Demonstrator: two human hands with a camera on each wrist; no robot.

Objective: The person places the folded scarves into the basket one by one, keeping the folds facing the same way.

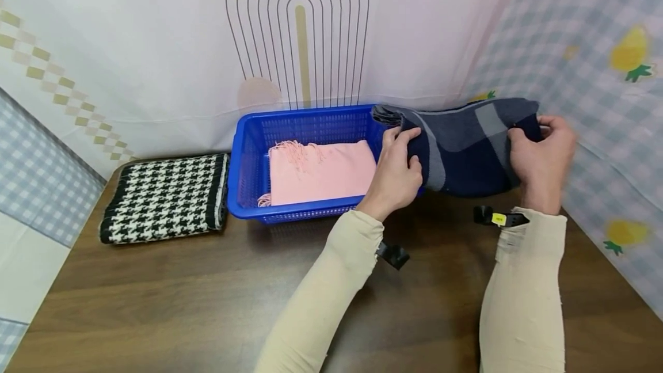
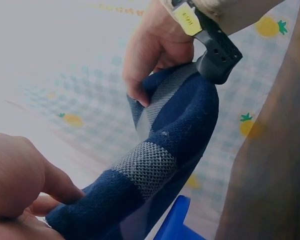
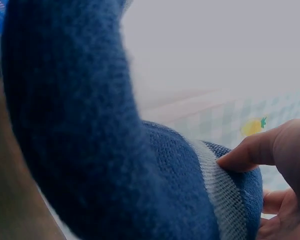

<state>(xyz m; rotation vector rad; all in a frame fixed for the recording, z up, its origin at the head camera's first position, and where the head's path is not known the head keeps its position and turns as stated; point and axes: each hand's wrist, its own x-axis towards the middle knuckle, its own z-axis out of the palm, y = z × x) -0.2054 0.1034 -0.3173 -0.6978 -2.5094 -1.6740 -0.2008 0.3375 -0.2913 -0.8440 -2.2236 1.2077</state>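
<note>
A folded navy and grey checked scarf [image 1: 461, 148] is held up between both hands, over the table to the right of the blue basket. My left hand [image 1: 397, 168] grips its left end, close by the basket's right rim. At the other end, my right hand [image 1: 544, 154] pinches the cloth with the thumb on top. The scarf bends between the hands in the left wrist view, with the basket's blue corner [image 2: 177, 220] below it. Inside the blue basket [image 1: 239, 171] lies a folded pink scarf [image 1: 321, 171] with fringed ends.
A folded black and white houndstooth scarf [image 1: 166, 197] lies on the brown wooden table [image 1: 207, 292], left of the basket. Behind stands a pale patterned curtain [image 1: 171, 45]. A checked cloth with pineapples [image 1: 595, 102] hangs along the right side.
</note>
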